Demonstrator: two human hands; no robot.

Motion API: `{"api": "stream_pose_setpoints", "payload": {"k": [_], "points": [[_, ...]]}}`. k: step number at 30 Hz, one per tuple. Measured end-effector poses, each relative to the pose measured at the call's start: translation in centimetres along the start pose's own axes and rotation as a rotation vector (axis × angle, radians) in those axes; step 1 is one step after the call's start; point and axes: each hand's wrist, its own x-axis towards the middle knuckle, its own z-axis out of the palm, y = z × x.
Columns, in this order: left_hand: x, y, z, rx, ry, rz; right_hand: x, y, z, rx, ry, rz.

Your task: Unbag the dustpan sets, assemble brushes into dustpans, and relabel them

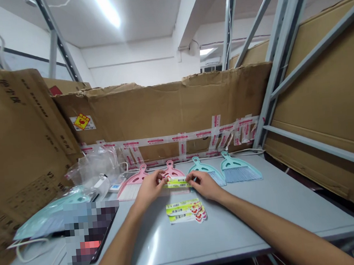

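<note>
The label strip [177, 182] is lime green and white with red print, beside pink brushes [139, 175] and teal brushes [239, 170].

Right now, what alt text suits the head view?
The left hand and right hand hold a green-and-yellow label strip over a pink hand broom on a grey table. More label strips lie just nearer, and teal hand brooms sit to the right, against taped cardboard.

L hand [149, 187] & R hand [204, 185] bare, forearms [279, 232] too.
</note>
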Motion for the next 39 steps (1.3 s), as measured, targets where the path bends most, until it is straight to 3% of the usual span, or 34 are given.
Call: {"api": "stream_pose_setpoints", "payload": {"k": [4,11,17,22,30,39], "points": [[0.2,-1.3,0.1,0.155,-0.021,-0.002,-0.1,0.0,0.1,-0.142,-0.026,-0.134],[0.3,-2.6,0.4,0.317,-0.099,-0.066,-0.4,-0.4,0.2,-0.325,-0.142,-0.223],[0.0,-3.3,0.4,0.416,0.004,0.016,-0.7,-0.6,0.8,-0.524,-0.208,-0.213],[0.0,-3.7,0.4,0.468,0.049,0.016,-0.9,-0.4,0.8,-0.514,-0.220,-0.214],[0.1,-2.6,0.4,0.441,0.181,0.066,-1.0,0.1,0.4,-0.383,-0.105,-0.249],[-0.3,-0.5,1.9,0.207,0.131,0.136,-1.2,-0.7,-0.3,-0.300,-0.086,-0.263]]}}
